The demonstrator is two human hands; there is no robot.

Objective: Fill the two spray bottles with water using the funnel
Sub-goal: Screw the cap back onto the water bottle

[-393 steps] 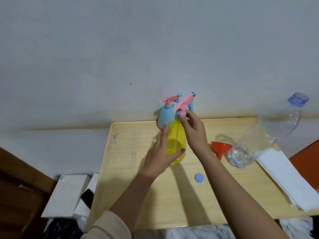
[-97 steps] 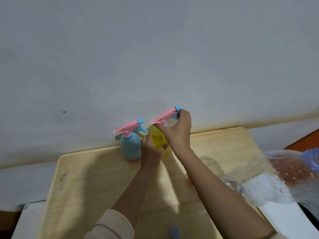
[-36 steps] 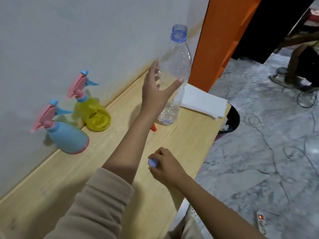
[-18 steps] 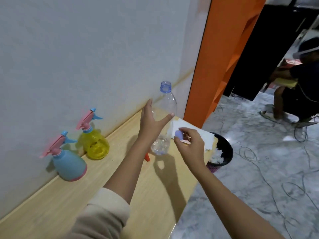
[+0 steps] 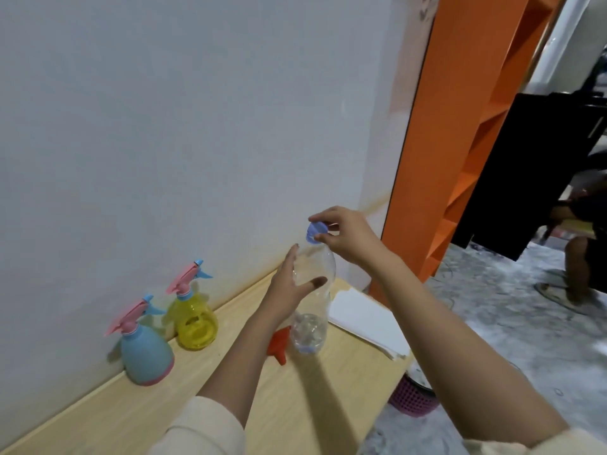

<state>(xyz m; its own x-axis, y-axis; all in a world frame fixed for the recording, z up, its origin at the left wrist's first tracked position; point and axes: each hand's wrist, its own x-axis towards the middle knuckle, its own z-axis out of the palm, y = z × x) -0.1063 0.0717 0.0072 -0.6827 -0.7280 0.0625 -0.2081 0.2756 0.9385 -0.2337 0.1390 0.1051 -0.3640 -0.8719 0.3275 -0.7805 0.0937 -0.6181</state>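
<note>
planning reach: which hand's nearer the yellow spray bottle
Left. The left hand holds the clear bottle, right of the yellow spray bottle; the right hand pinches the cap, farther.

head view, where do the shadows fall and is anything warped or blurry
In the head view, the clear bottle throws a soft shadow over the table toward the camera; the blue spray bottle and yellow spray bottle cast faint shadows on the wall; the orange door frame leans, a wide-angle warp; the far-right background is dim and soft.

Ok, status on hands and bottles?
Left hand grips clear bottle; right hand pinches blue cap at its neck. Blue sprayer, yellow sprayer upright, heads on. Funnel beside bottle, nothing in the way.
</note>
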